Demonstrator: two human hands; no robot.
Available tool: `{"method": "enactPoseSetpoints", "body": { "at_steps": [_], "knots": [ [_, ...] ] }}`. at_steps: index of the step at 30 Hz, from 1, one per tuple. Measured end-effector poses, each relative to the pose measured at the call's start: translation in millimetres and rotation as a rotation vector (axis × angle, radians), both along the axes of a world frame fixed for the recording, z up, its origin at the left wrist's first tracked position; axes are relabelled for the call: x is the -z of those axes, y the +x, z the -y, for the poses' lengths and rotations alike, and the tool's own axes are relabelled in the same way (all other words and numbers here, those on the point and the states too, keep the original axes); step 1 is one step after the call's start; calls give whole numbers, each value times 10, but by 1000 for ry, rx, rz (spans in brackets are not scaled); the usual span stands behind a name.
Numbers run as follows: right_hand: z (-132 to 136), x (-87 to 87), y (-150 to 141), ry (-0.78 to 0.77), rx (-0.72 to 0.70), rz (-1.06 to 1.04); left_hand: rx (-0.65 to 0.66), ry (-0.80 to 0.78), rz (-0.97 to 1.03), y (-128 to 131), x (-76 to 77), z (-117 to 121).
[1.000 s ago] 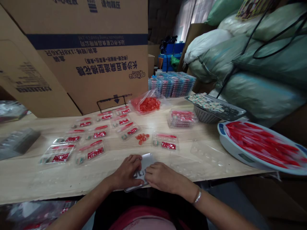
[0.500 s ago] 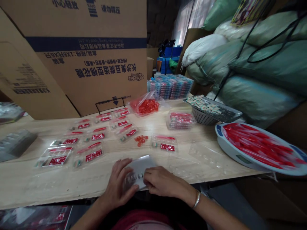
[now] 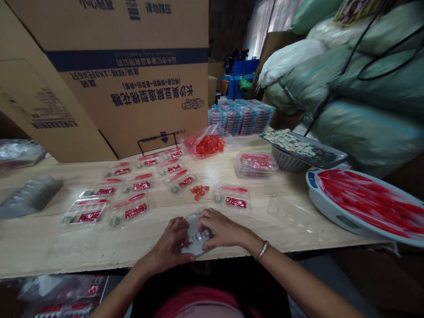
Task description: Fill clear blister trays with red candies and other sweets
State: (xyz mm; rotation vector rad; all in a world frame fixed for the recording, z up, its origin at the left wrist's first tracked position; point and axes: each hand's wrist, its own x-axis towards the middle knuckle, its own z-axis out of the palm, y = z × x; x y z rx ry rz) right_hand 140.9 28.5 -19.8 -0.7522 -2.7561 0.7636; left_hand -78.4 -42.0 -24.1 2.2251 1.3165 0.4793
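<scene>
Moved since the half-second-earlier frame: the right hand [image 3: 220,229], from bunched at the near right edge of the held tray [image 3: 198,248] to spread over its right side, higher up.

Landmark: the red heap [image 3: 199,191], small loose pieces on the bench [image 3: 76,254].

Item, held tray: greyish clear plastic, moulded hollows; nearer the person than the red heap, at the bench's front edge. One piece or several nested: cannot tell.

Item, hands: left hand [image 3: 170,243], half open, thumb and fingers gripping the tray's left side; right hand, half open and curved, thumb below and fingers above, on its right side.

Left of the red heap: nine filled trays [image 3: 135,211], clear, with red packets; farther left, a grey plastic stack [image 3: 31,198].

Right of it: one filled tray [image 3: 232,196]; farther right, clear flat plastic [image 3: 288,214] and a white basin [image 3: 326,217] of red packets.

Beyond it: an open bag [image 3: 210,145] of red pieces; left-beyond, a printed carton [image 3: 132,101]; right-beyond, a stack of filled trays [image 3: 256,165].
</scene>
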Motion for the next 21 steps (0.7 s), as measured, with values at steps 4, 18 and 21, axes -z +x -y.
{"method": "enactPoseSetpoints", "body": {
  "at_steps": [4,18,21],
  "knots": [
    [-2,-24,14,-3,-10,10,-9,-69,50,-9,-1,-35],
    [398,-212,-29,461,-148,110,29,87,41,-19,54,-6],
    [531,-206,-73,549,-218,146,22,177,43,-7,61,75]
  ]
}}
